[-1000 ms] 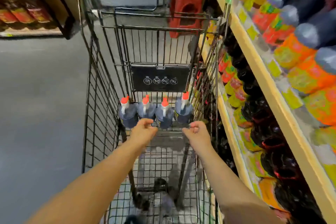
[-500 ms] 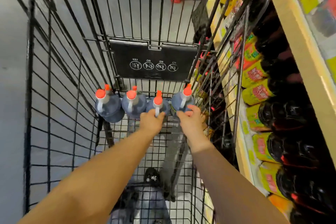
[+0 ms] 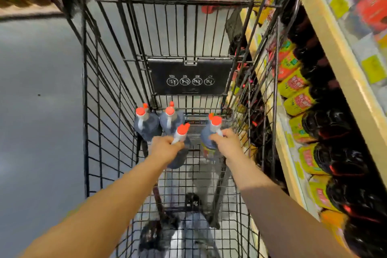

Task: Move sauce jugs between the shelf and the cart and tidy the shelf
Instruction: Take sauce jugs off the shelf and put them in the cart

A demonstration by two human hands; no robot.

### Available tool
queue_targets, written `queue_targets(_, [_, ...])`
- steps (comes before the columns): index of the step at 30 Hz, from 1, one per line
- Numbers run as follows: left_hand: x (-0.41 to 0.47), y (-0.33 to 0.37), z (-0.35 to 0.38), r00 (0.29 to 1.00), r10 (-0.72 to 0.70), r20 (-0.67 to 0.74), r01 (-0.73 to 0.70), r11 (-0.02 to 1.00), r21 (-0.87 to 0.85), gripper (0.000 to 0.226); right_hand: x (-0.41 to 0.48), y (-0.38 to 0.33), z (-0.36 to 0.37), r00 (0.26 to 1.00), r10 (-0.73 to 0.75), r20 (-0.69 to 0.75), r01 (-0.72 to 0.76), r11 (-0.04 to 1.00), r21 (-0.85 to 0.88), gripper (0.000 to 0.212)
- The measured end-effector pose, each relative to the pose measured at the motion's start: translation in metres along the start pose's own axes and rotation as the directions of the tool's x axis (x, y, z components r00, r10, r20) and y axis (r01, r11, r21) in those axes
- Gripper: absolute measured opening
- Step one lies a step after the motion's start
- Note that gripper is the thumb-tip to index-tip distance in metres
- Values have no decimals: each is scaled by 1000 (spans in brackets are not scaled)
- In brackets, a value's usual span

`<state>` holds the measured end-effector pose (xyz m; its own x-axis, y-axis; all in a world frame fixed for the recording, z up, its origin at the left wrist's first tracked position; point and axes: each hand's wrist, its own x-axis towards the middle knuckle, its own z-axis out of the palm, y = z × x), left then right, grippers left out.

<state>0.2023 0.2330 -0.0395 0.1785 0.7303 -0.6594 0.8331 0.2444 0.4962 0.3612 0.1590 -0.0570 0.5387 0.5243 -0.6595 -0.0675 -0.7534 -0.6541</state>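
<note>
Four dark sauce jugs with orange-red caps are in the wire cart [image 3: 100, 111]. The far-left jug [image 3: 146, 126] and its neighbour jug [image 3: 170, 121] stand upright, touching, at the far end. My left grip [image 3: 165, 146] holds the third jug [image 3: 180, 155] tilted; my right grip [image 3: 227, 144] holds the fourth jug [image 3: 207, 142].

Inside the cart [image 3: 100, 111], beneath its far-wall panel [image 3: 188, 77], the first jug [image 3: 146, 126] and second jug [image 3: 170, 121] stand at left. Nearer, the left hand [image 3: 165, 146] grips the third jug [image 3: 180, 156], the right hand [image 3: 227, 142] the fourth jug [image 3: 208, 138]. The shelf [image 3: 343, 73] flanks the cart's right.
</note>
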Motion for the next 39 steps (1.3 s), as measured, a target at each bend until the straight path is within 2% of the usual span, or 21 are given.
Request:
queue_targets(3, [-23,-16,-21,999,38,-34,-35,996,87,32,-37,-6,1,998,-37,56,41,997,-69,38])
queue_targets(6, [-45,-20,-42,992,129,-11,-128,989,81,39,-79,-10,6,995,-39,94,48,994,-99,29])
queue_targets(9, [-72,-17,-70,966,259,8,-259,961,94,48,-126,-11,13,997,-80,6,80,993,-90,13])
queue_targets(11, [-94,-17,-89,932,362,19,-362,925,112,53,-160,-9,18,991,-122,-61,118,991,-70,12])
queue_targets(14, [-139,-18,-112,822,567,46,-569,820,57,53,-221,-9,23,962,-175,-208,176,984,-10,16])
queue_targets(18, [-207,-10,-139,696,715,60,-717,696,36,26,-313,-1,20,887,-217,-407,269,960,75,35])
queue_targets(20, [-240,0,-143,647,758,83,-762,647,30,16,-353,9,14,859,-205,-469,286,952,108,34])
queue_targets(22, [-281,9,-141,612,777,149,-786,618,6,23,-394,24,8,827,-191,-529,290,951,111,24])
queue_targets(24, [-319,14,-126,556,787,268,-821,571,28,36,-426,50,1,785,-169,-596,294,949,117,40])
queue_targets(25, [-340,13,-119,518,808,280,-844,535,16,39,-438,68,-4,775,-142,-616,284,949,138,47])
queue_targets(26, [-359,12,-110,473,830,295,-874,485,35,32,-455,83,-7,761,-122,-637,279,948,152,43])
queue_targets(27, [-377,10,-99,481,813,327,-863,505,14,22,-478,97,-9,739,-99,-666,271,949,159,31])
queue_targets(28, [-397,7,-88,449,810,378,-874,486,-5,14,-502,108,-11,709,-77,-701,265,950,164,21])
queue_targets(29, [-416,2,-76,420,812,405,-886,464,-13,10,-523,123,-15,676,-56,-735,263,950,169,20])
queue_targets(31, [-459,-4,-44,290,830,476,-947,321,17,13,-566,157,-20,619,0,-786,252,947,199,32])
queue_targets(33, [-504,-16,-13,175,811,558,-980,196,22,22,-606,199,-25,536,77,-841,225,947,231,34])
queue_targets(35, [-547,-32,19,113,769,630,-992,125,25,32,-645,242,-29,460,140,-877,220,939,265,32])
queue_targets(37, [-590,-56,51,56,766,640,-991,121,-57,32,-688,283,-31,398,190,-897,193,939,285,30])
queue_targets(39, [-632,-86,80,56,784,618,-952,229,-205,23,-729,325,-33,344,222,-912,172,940,293,30])
